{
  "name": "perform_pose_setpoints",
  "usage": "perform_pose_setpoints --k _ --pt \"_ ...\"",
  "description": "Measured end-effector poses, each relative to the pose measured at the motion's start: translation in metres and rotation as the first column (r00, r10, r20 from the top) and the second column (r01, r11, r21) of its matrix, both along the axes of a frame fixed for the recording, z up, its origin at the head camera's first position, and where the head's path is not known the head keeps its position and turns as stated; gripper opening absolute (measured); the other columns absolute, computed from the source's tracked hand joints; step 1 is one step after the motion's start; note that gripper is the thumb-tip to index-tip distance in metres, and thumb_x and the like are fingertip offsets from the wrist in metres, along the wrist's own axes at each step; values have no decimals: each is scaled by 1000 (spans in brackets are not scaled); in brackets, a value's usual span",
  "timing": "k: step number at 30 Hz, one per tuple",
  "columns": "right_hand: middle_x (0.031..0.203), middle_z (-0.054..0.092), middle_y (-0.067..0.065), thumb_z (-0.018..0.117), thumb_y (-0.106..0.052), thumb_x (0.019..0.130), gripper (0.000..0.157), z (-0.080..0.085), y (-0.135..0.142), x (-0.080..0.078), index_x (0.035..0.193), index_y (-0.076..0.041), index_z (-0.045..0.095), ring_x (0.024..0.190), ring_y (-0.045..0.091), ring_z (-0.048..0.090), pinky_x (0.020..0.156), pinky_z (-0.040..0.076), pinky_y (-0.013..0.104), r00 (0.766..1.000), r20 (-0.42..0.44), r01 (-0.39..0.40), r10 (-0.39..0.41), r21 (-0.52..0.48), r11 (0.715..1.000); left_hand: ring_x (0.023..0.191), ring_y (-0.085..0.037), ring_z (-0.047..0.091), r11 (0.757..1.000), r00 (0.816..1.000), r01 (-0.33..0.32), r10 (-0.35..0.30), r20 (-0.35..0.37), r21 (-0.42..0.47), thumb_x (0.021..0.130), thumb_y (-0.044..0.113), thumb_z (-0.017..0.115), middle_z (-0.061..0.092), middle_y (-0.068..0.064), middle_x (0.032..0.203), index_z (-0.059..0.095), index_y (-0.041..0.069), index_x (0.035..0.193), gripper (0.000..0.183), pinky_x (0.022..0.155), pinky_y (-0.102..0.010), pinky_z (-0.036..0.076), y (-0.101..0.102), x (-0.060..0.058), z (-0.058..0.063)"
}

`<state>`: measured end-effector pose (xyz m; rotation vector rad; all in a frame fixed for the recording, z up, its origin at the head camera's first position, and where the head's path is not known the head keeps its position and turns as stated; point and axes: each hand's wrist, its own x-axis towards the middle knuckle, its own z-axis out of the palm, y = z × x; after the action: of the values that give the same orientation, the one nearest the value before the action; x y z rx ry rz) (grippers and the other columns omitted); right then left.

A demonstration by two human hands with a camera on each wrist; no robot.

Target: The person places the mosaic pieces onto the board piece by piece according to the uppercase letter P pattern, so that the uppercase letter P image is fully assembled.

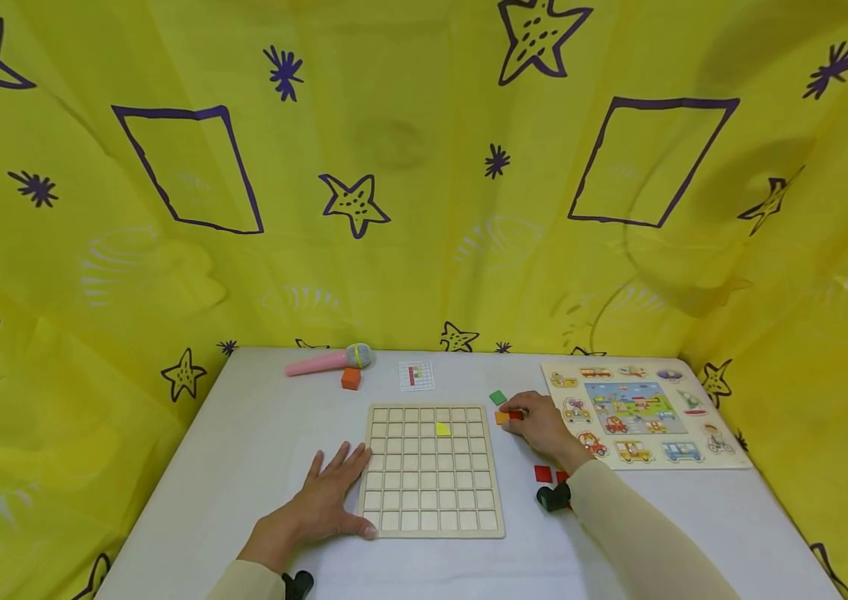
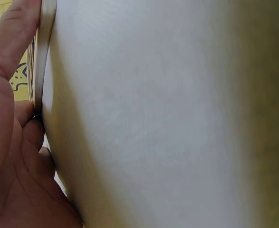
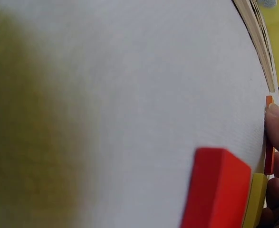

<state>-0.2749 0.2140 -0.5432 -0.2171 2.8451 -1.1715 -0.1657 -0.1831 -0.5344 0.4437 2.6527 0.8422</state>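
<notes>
Just beyond the right edge of a pale wooden square grid board (image 1: 431,534), the person's right hand (image 1: 541,425), the nearer of 2, pinches a flat orange square tile (image 1: 501,418), the left hand (image 1: 329,496) spread against the board's left edge.

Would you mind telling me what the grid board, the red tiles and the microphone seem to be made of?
Grid board: probably wood with a matte finish; its edges are pale tan.
Red tiles: painted wood or plastic; their smooth, even colour leaves that open.
Microphone: likely plastic, judging by its smooth pink handle; grey head unclear.
</notes>
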Motion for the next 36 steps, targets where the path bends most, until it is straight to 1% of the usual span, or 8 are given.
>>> perform_pose_setpoints --k 15,20,24,27,29,31,33,36 --pt "138 63 19 77 -9 95 20 -4 2 0 114 -9 80 131 40 50 115 41 60 999 37 7 -7 2 1000 165 -38 9 1000 1000 1 -1 14 2 67 53 96 26 -9 175 30 8 167 127 129 -64 -8 1 -1 -3" --pt "134 65 18 78 -10 94 18 -4 4 -1 112 -9 80 129 40 52 113 44 60 1000 28 2 -1 -50 999 165 -38 9 1000 1000 6 -6 11 8 68 53 95 26 -10 175 30 8 167 127 129 -64 -8 1 0 -5" --pt "136 66 19 78 -12 95 20 1 4 0 115 -9 78 130 38 55 114 45 58 999 48 19 -13 -131 991 165 -37 9 1000 1000 6 -7 11 8 68 54 95 26 -9 175 30 8 167 127 129 -64 -9 1 -1 -5" --pt "130 69 19 75 -11 97 24 7 1 1 121 -7 75 116 34 63 104 54 48 997 69 38 -24 -207 978 165 -38 9 1000 1000 7 -7 10 7 67 54 95 26 -10 175 30 8 166 127 129 -64 -8 0 -1 -4" --pt "121 70 17 74 -9 98 26 11 -3 2 123 -6 74 103 27 65 91 59 38 997 73 57 -39 -257 965 165 -38 10 1000 1000 6 -6 7 2 67 54 95 27 -10 175 30 7 166 127 129 -65 -8 0 -1 -3" --pt "112 70 17 72 -6 99 26 14 -7 2 124 -2 73 89 22 64 76 60 29 998 54 44 -29 -295 955 165 -38 10 1000 1000 4 -4 4 -2 67 53 95 27 -10 175 31 7 166 127 129 -65 -8 0 -1 -3" --pt "109 71 16 71 -4 99 25 16 -12 2 124 -1 73 87 19 62 69 57 24 999 27 40 -33 -311 950 165 -38 10 1000 1000 2 -2 1 -2 67 52 95 27 -11 175 31 7 166 127 129 -65 -8 0 -1 -2" --pt "113 73 14 72 -4 99 26 17 -20 2 124 -2 74 92 17 60 70 54 21 999 -5 35 -38 -305 952 165 -38 10 1000 1000 -1 1 2 -3 67 52 96 27 -11 175 31 7 166 127 129 -65 -8 0 -2 -1"
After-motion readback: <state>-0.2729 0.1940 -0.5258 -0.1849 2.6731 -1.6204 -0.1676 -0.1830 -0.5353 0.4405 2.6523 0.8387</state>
